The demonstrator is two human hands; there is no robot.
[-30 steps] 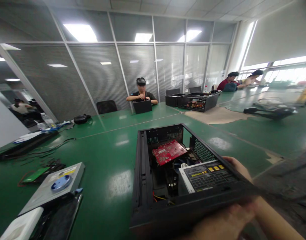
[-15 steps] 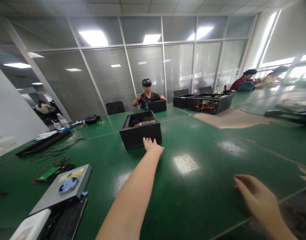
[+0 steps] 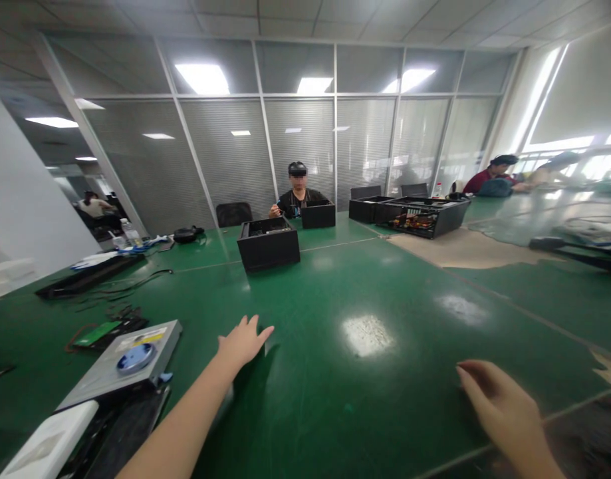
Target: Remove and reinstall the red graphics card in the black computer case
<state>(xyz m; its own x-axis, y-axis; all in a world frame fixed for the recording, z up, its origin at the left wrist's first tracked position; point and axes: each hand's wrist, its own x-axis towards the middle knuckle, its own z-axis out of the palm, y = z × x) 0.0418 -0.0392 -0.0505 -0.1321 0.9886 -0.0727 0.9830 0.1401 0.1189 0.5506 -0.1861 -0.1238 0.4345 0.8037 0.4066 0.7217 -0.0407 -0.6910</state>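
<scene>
My left hand [image 3: 245, 340] hovers over the green table [image 3: 305, 412] with its fingers spread and nothing in them. Beyond it stands a black computer case [image 3: 269, 249], open on top, a clear gap away from my fingertips. My right hand [image 3: 504, 402] is low at the right, fingers curled in and thumb close to the index tip. Nothing shows in it, and its other fingers are mostly hidden. Nearest my left forearm lies a silver optical drive [image 3: 158, 346] with a blue round dish [image 3: 135, 358] on top.
A person [image 3: 298, 189] sits across the table behind another black case [image 3: 318, 214]. More open cases [image 3: 425, 216] stand at the back right, near a brown sheet [image 3: 455, 249]. At left lie a green circuit board [image 3: 96, 334], cables and a long black panel [image 3: 88, 276].
The black case has slid away from me and slightly left. My left hand has let go of its front and drawn back toward me. My right hand stays nearly still.
</scene>
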